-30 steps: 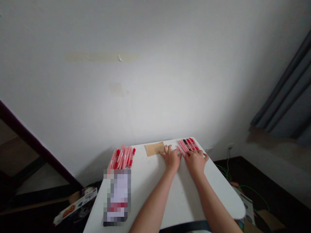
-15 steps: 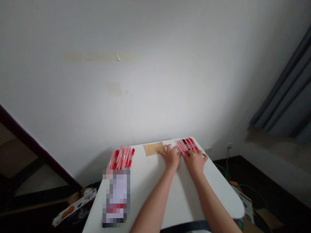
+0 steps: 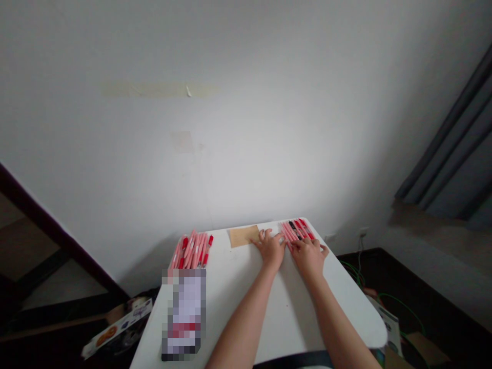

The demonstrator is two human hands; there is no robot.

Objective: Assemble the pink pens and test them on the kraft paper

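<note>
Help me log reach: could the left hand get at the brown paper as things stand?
Probably yes: the left hand is spread at the right end of the brown paper, and no other object shows between them.

Most of the background is taken up by a pale grey wall (image 3: 307, 113), marked by a yellowish strip (image 3: 154, 89) and a faint square patch (image 3: 182, 142). The wall is lit softly, brightest around its middle and dimmed toward the edges. A grey curtain (image 3: 453, 154) is hung at the right, and a socket (image 3: 363, 232) is set low nearby. The dark floor (image 3: 395, 282) is crossed by a green cable (image 3: 407, 305). A white, round-cornered table (image 3: 357, 307) is placed near the wall.
</note>
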